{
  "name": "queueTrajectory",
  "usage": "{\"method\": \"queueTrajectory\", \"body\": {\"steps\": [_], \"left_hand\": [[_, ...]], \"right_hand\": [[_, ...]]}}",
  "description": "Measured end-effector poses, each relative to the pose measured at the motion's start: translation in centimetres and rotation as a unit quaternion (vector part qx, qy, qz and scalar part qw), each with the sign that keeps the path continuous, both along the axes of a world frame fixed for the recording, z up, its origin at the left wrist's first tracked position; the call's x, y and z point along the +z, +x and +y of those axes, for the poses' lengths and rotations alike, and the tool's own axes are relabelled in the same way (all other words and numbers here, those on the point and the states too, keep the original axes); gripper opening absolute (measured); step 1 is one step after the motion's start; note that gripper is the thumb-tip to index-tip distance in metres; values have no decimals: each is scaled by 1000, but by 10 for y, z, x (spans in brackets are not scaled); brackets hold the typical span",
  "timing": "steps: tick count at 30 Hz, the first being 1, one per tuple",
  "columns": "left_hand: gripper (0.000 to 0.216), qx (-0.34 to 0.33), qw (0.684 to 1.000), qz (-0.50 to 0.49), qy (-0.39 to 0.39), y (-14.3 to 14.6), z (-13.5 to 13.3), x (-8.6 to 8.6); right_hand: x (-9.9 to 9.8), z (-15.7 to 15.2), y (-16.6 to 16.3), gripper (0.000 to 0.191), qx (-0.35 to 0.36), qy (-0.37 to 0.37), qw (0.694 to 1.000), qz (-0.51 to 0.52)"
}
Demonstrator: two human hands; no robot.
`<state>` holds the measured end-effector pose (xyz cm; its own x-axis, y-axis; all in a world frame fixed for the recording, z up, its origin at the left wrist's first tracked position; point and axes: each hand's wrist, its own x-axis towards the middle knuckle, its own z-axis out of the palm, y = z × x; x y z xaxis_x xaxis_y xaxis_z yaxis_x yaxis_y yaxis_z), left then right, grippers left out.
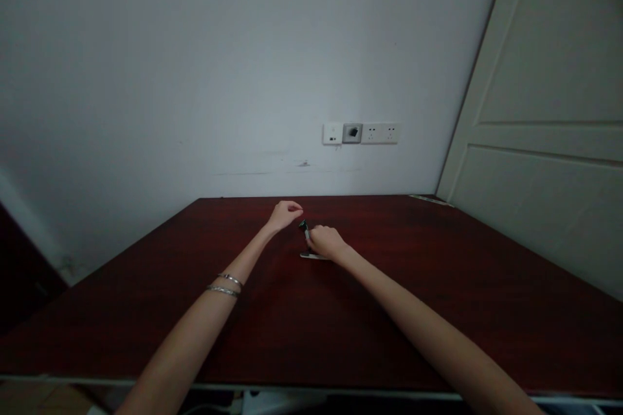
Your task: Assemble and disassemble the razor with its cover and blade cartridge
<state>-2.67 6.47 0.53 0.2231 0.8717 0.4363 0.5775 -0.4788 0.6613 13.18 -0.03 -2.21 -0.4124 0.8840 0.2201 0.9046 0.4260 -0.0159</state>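
Above the middle of the table, my right hand (pixel 327 241) is closed around what looks like a razor (pixel 304 227), with a dark head and a pale handle that slants up to the left out of my fist. Under that hand lies a thin, pale strip-like object (pixel 313 256) with a dark end; my hand hides part of it, and its kind is unclear. My left hand (pixel 285 214) is just left of the razor's head and apart from it. Its thumb and fingers are pinched together; anything between them is too small to make out.
The dark red wooden table (pixel 219 331) reaches back to a pale wall with a row of sockets (pixel 380 133). A white panelled door (pixel 549 207) stands along the right side. A thin strip (pixel 431 200) lies at the table's far right corner.
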Motion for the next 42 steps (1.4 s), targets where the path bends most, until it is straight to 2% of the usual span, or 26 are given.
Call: {"method": "queueTrajectory", "body": {"steps": [3,7,12,18,21,25,26,30,34,37,42], "left_hand": [[18,13,1000,12,7,-6,-3,-4],[18,19,999,34,-3,-14,-4,-7],[18,33,998,48,-13,-24,1,-4],[22,34,998,52,-2,-24,3,-6],[32,2,995,104,3,-15,-3,-11],[58,-131,963,235,-26,7,-12,-18],[63,-147,955,255,-28,13,-14,-20],[75,-182,936,302,-29,34,-18,-24],[67,-204,924,322,-22,45,-16,-28],[64,-205,921,330,-16,48,-14,-29],[65,-212,920,329,-10,48,-14,-28]], "right_hand": [[-3,6,-19,34,-11,-7,1000,-2],[-6,15,-28,27,-39,-18,999,9],[-6,21,-29,28,-55,-16,998,22],[3,20,-17,26,-32,-12,999,28],[13,22,6,25,-27,8,999,43],[19,29,62,23,-61,36,995,66],[18,31,79,23,-76,35,994,68],[8,32,148,20,-126,32,989,76],[-6,26,200,19,-146,16,987,60],[-14,23,218,20,-162,-8,986,41],[-21,24,223,19,-168,-19,985,20]]}}
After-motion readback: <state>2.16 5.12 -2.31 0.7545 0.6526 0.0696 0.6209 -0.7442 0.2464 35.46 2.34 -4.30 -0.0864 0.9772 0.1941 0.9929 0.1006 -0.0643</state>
